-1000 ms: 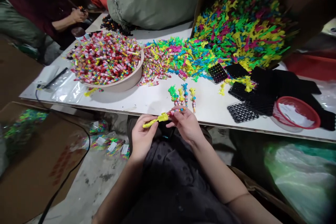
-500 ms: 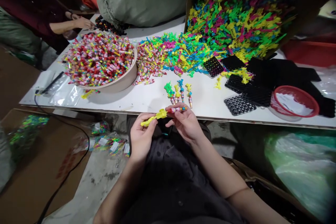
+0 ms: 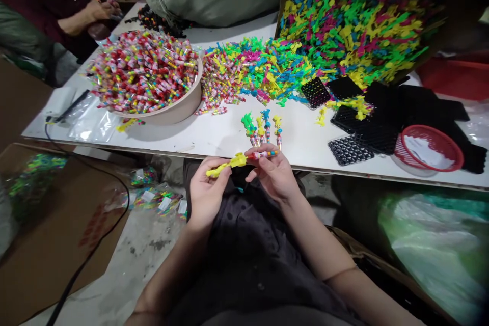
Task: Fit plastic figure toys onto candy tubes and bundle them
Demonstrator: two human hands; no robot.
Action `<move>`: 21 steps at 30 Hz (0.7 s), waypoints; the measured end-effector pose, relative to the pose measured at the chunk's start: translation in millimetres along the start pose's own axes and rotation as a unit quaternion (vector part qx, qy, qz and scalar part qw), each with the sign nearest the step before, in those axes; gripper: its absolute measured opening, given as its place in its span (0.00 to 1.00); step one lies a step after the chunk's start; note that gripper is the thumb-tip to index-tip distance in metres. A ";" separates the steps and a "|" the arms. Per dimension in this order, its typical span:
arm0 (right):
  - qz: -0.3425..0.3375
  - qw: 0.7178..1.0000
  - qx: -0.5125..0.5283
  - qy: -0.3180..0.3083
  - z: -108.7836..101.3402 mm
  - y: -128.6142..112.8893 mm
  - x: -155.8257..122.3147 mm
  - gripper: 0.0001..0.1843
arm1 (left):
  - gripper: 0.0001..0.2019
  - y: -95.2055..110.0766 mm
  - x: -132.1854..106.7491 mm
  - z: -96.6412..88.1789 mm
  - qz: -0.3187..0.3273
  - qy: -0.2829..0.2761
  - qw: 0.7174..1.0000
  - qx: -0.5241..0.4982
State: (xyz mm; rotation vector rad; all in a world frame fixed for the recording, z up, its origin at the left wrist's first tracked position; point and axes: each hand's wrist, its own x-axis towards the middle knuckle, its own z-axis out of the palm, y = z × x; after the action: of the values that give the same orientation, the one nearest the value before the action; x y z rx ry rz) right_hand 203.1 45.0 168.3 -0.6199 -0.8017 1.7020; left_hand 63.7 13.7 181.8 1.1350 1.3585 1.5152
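Between thumb and fingers, my left hand (image 3: pixel 208 188) pinches a yellow plastic toy figure (image 3: pixel 237 159). My right hand (image 3: pixel 277 175) grips a small tube (image 3: pixel 267 154) with a red end and coloured bands. The tube's red end meets the figure's end, both held level just off the table's front edge; whether they are joined I cannot tell. Just beyond my hands, several figures with tubes attached, such as a green one (image 3: pixel 247 121) and a blue one (image 3: pixel 266 119), lie in a row on the white table (image 3: pixel 225 135).
A beige tub (image 3: pixel 171 114) heaped with tubes stands left. Loose tubes (image 3: pixel 221 81) and coloured figures (image 3: pixel 271 69) lie behind, before a big box of figures (image 3: pixel 351 30). Black trays (image 3: pixel 349 150) and a red basket (image 3: pixel 453 147) sit right. A co-worker's hand (image 3: pixel 97 10) is far left.
The camera view has shifted slightly. My hands keep hold of the figure and tube, nearly unmoved. The co-worker's hand has lifted from the dark pile.
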 end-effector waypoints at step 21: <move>-0.067 0.978 -0.195 0.044 -9.0 -9.4 -1.6 0.08 | 0.04 -5.0 12.6 -7.3 0.006 -0.058 0.997 0.044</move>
State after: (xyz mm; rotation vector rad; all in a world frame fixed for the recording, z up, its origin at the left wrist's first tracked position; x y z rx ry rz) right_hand 216.0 46.9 169.9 -0.8809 -1.0995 1.3936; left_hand 53.0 24.2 178.0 1.2671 1.3533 1.3875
